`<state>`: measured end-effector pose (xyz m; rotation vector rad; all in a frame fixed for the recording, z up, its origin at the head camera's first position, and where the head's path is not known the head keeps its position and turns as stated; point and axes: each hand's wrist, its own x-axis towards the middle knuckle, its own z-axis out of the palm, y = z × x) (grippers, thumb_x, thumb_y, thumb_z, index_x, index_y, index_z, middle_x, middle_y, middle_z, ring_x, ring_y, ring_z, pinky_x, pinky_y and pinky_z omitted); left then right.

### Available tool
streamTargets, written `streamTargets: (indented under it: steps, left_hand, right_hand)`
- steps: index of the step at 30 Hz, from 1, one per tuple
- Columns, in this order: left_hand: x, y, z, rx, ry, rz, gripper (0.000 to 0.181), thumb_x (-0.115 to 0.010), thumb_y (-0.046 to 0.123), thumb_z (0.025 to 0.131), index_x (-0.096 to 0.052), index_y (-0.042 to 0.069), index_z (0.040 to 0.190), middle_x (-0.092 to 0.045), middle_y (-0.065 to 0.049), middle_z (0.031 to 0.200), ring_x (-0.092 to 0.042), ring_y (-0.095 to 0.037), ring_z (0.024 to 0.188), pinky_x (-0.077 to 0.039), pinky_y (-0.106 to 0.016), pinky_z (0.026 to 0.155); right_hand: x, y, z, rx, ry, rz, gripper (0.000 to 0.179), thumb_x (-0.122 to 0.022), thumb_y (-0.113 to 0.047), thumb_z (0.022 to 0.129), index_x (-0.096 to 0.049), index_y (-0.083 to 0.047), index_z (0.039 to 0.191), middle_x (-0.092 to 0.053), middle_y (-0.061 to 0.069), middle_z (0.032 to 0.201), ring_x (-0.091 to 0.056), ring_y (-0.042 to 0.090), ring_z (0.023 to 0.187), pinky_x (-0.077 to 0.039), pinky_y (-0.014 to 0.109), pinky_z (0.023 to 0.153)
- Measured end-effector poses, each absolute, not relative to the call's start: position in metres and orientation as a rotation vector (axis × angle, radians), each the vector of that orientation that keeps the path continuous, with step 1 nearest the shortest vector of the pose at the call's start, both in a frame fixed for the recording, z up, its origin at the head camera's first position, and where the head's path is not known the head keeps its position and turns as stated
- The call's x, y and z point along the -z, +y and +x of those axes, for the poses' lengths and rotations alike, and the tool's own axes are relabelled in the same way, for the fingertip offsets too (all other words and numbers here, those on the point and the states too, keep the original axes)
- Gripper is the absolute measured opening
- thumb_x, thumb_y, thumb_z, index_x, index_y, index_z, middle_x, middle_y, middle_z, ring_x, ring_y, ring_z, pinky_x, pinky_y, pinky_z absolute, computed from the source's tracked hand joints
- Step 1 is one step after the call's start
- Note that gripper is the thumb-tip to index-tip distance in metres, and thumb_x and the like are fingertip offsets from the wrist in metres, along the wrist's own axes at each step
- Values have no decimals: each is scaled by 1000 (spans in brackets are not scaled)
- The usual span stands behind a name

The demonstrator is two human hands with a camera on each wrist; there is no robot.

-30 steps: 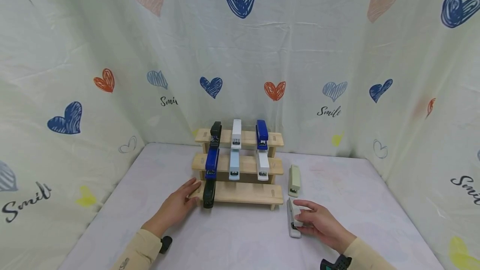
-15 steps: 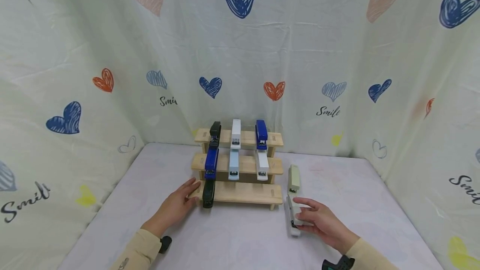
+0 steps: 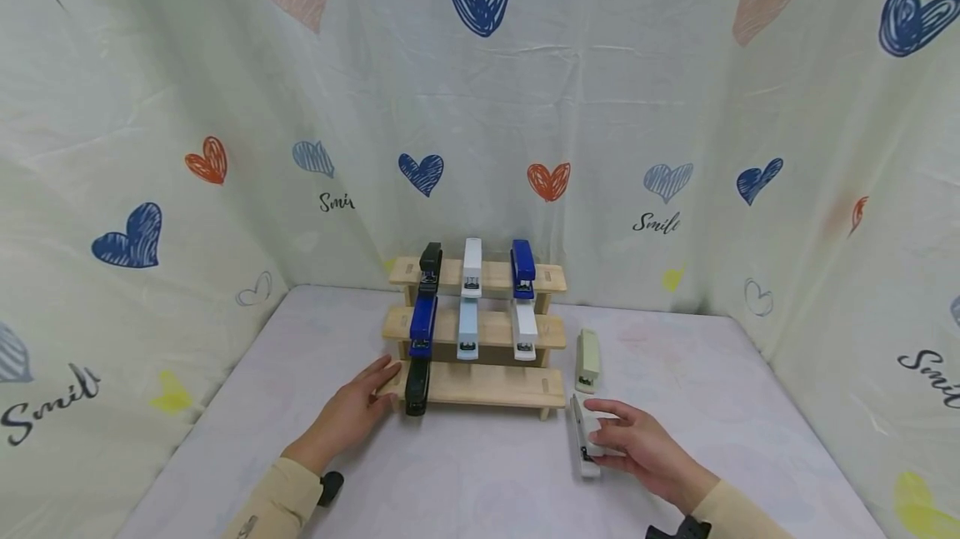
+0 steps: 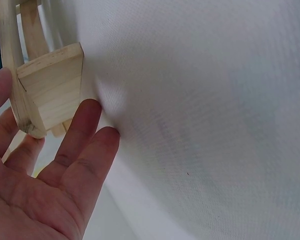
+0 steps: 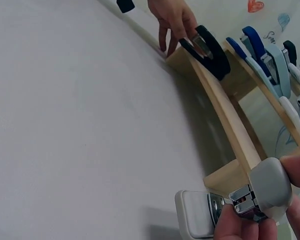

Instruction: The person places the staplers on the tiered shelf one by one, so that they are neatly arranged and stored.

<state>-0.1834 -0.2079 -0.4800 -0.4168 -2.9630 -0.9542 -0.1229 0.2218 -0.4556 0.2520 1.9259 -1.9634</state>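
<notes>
My right hand [image 3: 637, 443] grips a whitish-grey stapler [image 3: 582, 439] to the right of the three-tier wooden stand [image 3: 487, 385]. In the right wrist view, thumb and fingers pinch the stapler's upper arm [image 5: 271, 187], and its pale base [image 5: 196, 214] hangs apart from it at the front. My left hand [image 3: 360, 406] holds the left end of the stand's lowest board, thumb at the front edge and a finger at the rear. From the left wrist view, two other fingers stretch past the board's end [image 4: 52, 90]. A pale green stapler [image 3: 588, 360] lies just beyond the held one.
A black stapler [image 3: 417, 386] sits on the lowest board, near my left hand. Blue [image 3: 423, 326], light blue [image 3: 468, 328] and white [image 3: 524, 329] staplers line the middle board. Black, white and blue ones stand on top. A heart-printed curtain [image 3: 480, 122] hangs behind the table.
The held stapler has shifted slightly and its far end has turned a little left, with my right hand around it. My left hand has stayed on the stand.
</notes>
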Motion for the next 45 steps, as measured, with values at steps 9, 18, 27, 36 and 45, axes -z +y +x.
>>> streamTargets:
  steps: [9, 18, 27, 36, 45]
  left_hand:
    - [481, -209, -182, 960, -2961, -412, 52, -63, 17, 100, -48, 9, 149, -35, -14, 158, -47, -38, 133, -45, -54, 101]
    - [481, -210, -182, 972, -2973, -389, 52, -63, 18, 100, -47, 10, 150, -34, -14, 158, -47, -38, 133, -44, -54, 102]
    - [483, -210, -183, 974, -2948, -418, 52, -63, 17, 100, -48, 8, 148, -35, -15, 157, -48, -39, 132, -44, -54, 101]
    - [483, -210, -183, 971, -2954, -406, 52, -63, 17, 100, -48, 9, 149, -35, -14, 158, -46, -37, 133, -44, -54, 102]
    - [480, -210, -183, 961, -2939, -441, 51, -63, 16, 100, -49, 8, 148, -36, -15, 157, -46, -38, 133, -44, -54, 102]
  right_hand:
    - [440, 221, -126, 1969, 1996, 240, 59, -71, -4, 89, -48, 1, 143, -41, 24, 129, -56, 23, 97, -57, 44, 85]
    - [432, 184, -133, 1950, 1932, 96, 56, -69, -1, 88, -50, 1, 141, -47, 14, 110, -58, 22, 90, -56, 43, 83]
    - [433, 124, -145, 1958, 1840, 23, 50, -69, 1, 87, -57, -1, 135, -52, 13, 111, -53, 27, 99, -57, 45, 82]
    - [435, 88, -161, 1957, 1813, 14, 51, -65, -1, 88, -56, -3, 137, -53, 16, 122, -60, 23, 92, -56, 46, 86]
    - [435, 68, -164, 1972, 1882, 49, 50, -67, -1, 89, -55, 0, 137, -59, 15, 109, -58, 23, 90, -56, 46, 85]
